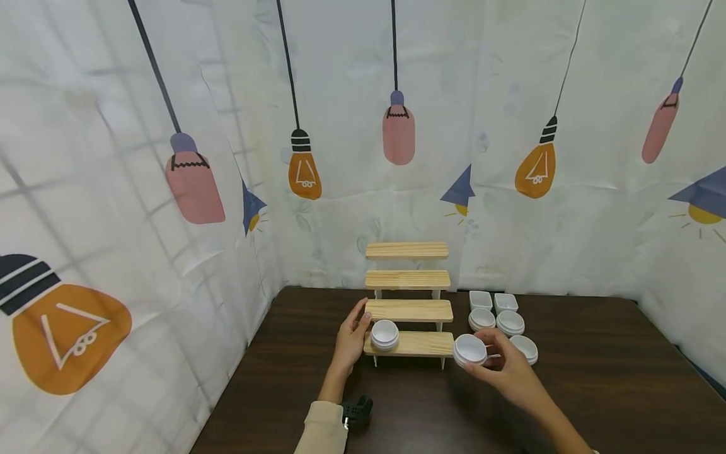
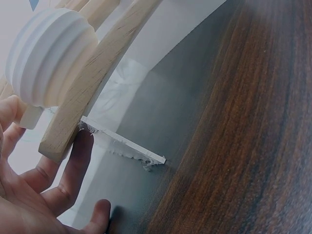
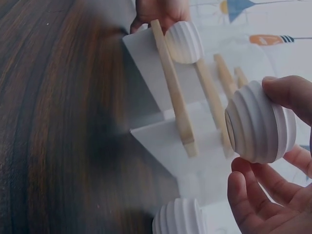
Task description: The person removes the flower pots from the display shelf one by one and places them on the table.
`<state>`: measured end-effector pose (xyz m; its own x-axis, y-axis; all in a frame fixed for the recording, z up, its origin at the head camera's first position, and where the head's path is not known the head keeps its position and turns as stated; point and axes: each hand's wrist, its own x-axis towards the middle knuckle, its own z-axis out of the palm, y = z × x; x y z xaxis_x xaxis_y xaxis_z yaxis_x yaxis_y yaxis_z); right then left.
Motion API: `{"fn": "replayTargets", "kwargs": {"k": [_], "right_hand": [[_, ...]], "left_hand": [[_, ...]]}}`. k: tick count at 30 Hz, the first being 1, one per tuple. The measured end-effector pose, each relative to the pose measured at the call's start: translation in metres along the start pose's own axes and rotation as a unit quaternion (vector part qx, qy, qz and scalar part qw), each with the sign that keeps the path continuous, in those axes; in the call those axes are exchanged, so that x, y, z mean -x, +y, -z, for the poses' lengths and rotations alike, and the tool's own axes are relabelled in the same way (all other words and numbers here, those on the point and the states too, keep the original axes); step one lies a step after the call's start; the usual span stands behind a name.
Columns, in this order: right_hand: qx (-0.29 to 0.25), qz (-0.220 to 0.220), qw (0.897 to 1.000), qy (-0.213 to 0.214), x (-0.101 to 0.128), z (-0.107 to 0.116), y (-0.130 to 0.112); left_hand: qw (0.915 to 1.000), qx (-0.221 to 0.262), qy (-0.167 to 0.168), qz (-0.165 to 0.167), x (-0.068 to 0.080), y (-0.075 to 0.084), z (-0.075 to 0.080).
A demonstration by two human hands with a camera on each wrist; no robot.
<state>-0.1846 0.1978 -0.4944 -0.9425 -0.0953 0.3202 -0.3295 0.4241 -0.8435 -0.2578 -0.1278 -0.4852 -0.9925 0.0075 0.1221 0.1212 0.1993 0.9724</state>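
Observation:
A wooden stand with several stepped shelves [image 1: 431,343] stands on the dark table. On its lowest shelf, toward the left end, sits a small round white ribbed pot [image 1: 385,335]. My left hand [image 1: 348,340] holds the stand's left end, beside that pot; in the left wrist view, its fingers [image 2: 73,170] reach under the shelf end. My right hand [image 1: 510,372] pinches a second round white ribbed pot [image 3: 263,122] between thumb and fingers. That pot is in the air just off the lowest shelf's right end.
Right of the stand, two square white pots [image 1: 481,300] stand at the back. Before them are more round white pots [image 1: 510,323], one [image 1: 524,349] partly behind my right hand. A patterned cloth [image 1: 340,221] hangs behind the brown table [image 1: 595,366].

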Motion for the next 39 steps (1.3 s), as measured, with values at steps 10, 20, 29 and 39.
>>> {"fn": "replayTargets", "kwargs": {"k": [10, 20, 29, 39], "right_hand": [[-0.010, 0.020, 1.000, 0.012, 0.006, 0.002, 0.011], [0.006, 0.009, 1.000, 0.018, 0.013, 0.008, 0.018], [0.013, 0.001, 1.000, 0.020, 0.017, 0.010, 0.022], [0.020, -0.018, 1.000, 0.009, 0.021, 0.011, 0.029]], "left_hand": [[1.0000, -0.002, 0.007, 0.004, -0.003, -0.005, -0.002], [0.9996, -0.008, 0.023, -0.012, -0.018, -0.041, -0.006], [0.9997, -0.011, 0.020, -0.010, -0.019, -0.040, -0.005], [0.9996, -0.014, 0.022, -0.010, -0.019, -0.042, -0.005]]}}
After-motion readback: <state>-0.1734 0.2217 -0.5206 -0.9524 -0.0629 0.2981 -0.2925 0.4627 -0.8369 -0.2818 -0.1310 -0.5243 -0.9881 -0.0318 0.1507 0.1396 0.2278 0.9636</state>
